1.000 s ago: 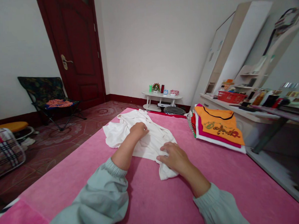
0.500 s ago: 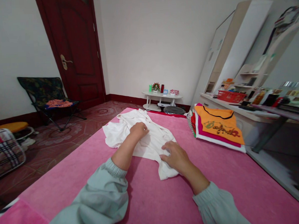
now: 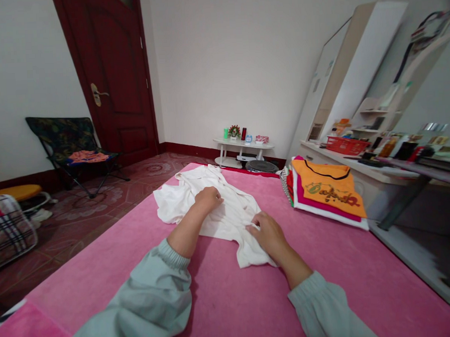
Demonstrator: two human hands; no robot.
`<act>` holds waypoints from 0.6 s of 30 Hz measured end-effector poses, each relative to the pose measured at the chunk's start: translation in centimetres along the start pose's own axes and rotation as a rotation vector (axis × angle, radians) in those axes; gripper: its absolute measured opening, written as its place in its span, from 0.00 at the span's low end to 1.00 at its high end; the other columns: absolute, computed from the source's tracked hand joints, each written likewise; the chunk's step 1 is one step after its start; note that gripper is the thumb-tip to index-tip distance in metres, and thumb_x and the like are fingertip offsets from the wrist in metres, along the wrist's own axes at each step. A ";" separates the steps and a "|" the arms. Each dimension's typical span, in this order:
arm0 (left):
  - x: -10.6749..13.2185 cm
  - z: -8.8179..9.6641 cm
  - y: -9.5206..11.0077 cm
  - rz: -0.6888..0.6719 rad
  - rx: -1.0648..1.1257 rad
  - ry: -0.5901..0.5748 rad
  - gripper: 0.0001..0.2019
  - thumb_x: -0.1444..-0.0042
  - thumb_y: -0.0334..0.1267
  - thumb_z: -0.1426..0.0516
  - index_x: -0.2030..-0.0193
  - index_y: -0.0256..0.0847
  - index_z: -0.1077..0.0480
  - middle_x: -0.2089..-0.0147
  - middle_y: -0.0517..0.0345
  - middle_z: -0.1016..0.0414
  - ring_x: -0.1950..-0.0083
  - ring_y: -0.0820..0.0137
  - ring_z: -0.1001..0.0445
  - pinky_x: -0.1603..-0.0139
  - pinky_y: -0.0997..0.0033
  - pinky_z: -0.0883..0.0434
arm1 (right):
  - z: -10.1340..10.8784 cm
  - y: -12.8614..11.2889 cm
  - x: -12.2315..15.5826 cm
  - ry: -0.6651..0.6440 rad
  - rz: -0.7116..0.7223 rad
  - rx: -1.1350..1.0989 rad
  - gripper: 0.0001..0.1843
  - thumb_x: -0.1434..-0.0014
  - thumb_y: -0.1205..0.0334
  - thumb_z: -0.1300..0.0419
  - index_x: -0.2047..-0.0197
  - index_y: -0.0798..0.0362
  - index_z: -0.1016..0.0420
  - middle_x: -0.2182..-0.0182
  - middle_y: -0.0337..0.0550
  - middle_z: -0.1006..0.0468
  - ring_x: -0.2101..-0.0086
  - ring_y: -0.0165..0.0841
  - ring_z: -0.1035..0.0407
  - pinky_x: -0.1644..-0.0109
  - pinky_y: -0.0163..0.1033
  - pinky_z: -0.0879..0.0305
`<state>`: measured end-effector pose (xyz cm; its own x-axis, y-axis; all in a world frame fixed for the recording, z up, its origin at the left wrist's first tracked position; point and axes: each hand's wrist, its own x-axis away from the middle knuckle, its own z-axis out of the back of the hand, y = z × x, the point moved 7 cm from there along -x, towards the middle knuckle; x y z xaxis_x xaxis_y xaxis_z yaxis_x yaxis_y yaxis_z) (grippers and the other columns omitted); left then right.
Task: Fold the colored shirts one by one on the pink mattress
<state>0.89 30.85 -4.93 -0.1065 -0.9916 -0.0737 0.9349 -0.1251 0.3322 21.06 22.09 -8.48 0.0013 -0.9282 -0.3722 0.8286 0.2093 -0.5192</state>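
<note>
A white shirt (image 3: 228, 221) lies loosely spread and wrinkled on the pink bed cover (image 3: 232, 299). My left hand (image 3: 209, 199) rests at the middle of the shirt, its fingers curled and closed on the cloth; the fingertips are partly hidden. Nearer to me and to the right, my right hand (image 3: 268, 231) pinches the shirt's right side between thumb and fingers. Part of the shirt, which looks like a sleeve, extends toward me below that hand.
On the right of the bed sits a stack of folded clothes, an orange shirt (image 3: 327, 183) on top. Beyond it stands a dresser with a red basket (image 3: 347, 144) and bottles. A camouflage folding chair (image 3: 71, 146) holds clothing at left. A small white table (image 3: 242, 142) stands by the far wall.
My right hand has shifted slightly right and its fingers have closed on the shirt's edge, drawing that side a little rightward. My left hand stays nearly in place.
</note>
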 end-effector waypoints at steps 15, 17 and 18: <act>-0.2 -0.6 -1.2 0.036 -0.061 0.024 0.23 0.46 0.51 0.45 0.47 0.44 0.26 0.43 0.45 0.27 0.43 0.54 0.29 0.47 0.61 0.33 | 12.1 12.6 0.9 1.144 -0.467 -0.995 0.09 0.60 0.67 0.38 0.72 0.53 0.30 0.76 0.33 0.30 0.71 0.30 0.31 0.63 0.36 0.30; 0.0 -1.1 -1.2 0.037 -0.086 -0.004 0.26 0.48 0.56 0.44 0.46 0.45 0.27 0.43 0.44 0.28 0.43 0.52 0.30 0.47 0.58 0.33 | 12.1 10.3 -0.4 0.971 -0.402 -0.959 0.16 0.64 0.68 0.36 0.66 0.55 0.27 0.70 0.37 0.25 0.65 0.33 0.28 0.56 0.40 0.30; 0.0 -1.4 -1.2 0.031 -0.098 -0.017 0.27 0.49 0.57 0.44 0.46 0.45 0.27 0.44 0.44 0.27 0.43 0.51 0.30 0.47 0.57 0.33 | 12.2 8.9 -0.9 0.893 -0.360 -0.928 0.19 0.64 0.68 0.35 0.64 0.55 0.27 0.67 0.40 0.24 0.62 0.34 0.28 0.52 0.41 0.31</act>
<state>0.20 31.05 -6.62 -0.0817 -0.9955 -0.0484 0.9663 -0.0911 0.2407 35.26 21.01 -3.40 -0.7945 -0.5321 -0.2925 0.0205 0.4579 -0.8888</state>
